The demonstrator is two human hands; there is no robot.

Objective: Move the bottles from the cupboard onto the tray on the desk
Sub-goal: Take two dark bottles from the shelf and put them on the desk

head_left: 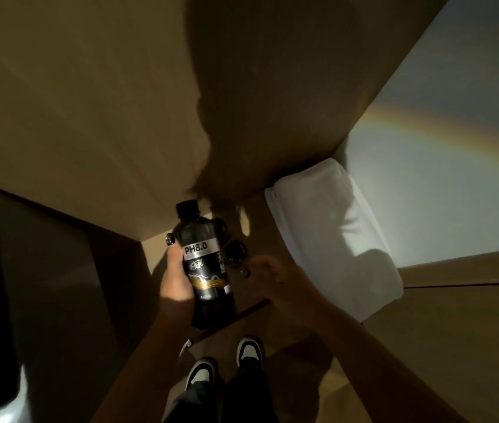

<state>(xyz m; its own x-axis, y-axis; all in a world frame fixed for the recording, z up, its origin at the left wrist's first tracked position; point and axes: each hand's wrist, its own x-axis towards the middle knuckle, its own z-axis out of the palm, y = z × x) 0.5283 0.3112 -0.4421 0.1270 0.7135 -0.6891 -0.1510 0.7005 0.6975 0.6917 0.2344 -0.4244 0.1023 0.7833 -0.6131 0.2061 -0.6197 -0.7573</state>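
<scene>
Head view: left hand (175,282) grips bottle (204,264); right hand (275,279) beside.

Low in the centre of the frame, my left hand (176,280) holds a bottle (204,264). Just right of it, a second bottle (236,251) stands in the cupboard, with my right hand (275,280) beside it. A folded towel (330,236) lies further right, and my shoes (227,361) are on the floor below.

Second bottle (236,251) and folded white towel (333,239) crowding the dim cupboard (89,117) opening.
</scene>
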